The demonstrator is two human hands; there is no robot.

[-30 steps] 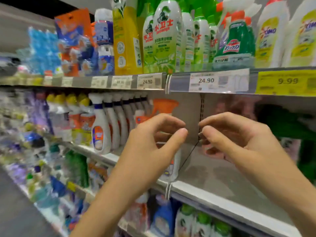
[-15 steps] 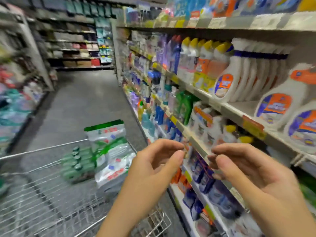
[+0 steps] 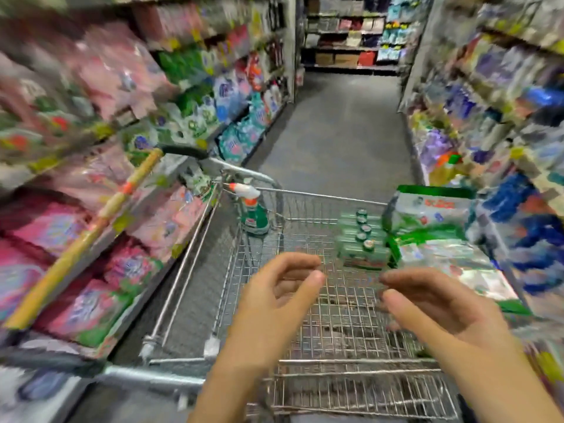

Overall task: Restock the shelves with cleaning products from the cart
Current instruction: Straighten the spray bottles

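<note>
While nothing is held, the left hand (image 3: 274,300) and the right hand (image 3: 442,319) are seen over the wire cart (image 3: 323,196), with the fingers loosely curled and the thumbs facing each other. The stock to be shelved is found in the cart's far half. A green spray bottle (image 3: 254,213) stands upright in the far left corner, a film-wrapped pack of small green-capped bottles (image 3: 363,239) lies near the middle, and green-and-white pouches (image 3: 427,215) are piled against the right side.

The spray bottle is judged light and rigid, of hard plastic with a smooth, possibly slick body. It would best be taken round the narrow neck under the white-and-orange trigger. The wrapped pack is expected to be heavier and stiff as a block, with glossy film, so a grip at both ends is advised. The pouches look soft, shiny and floppy. Sagging is likely, and support from beneath is called for. The shelves (image 3: 175,250) on either side are too blurred for detail to be told.
</note>
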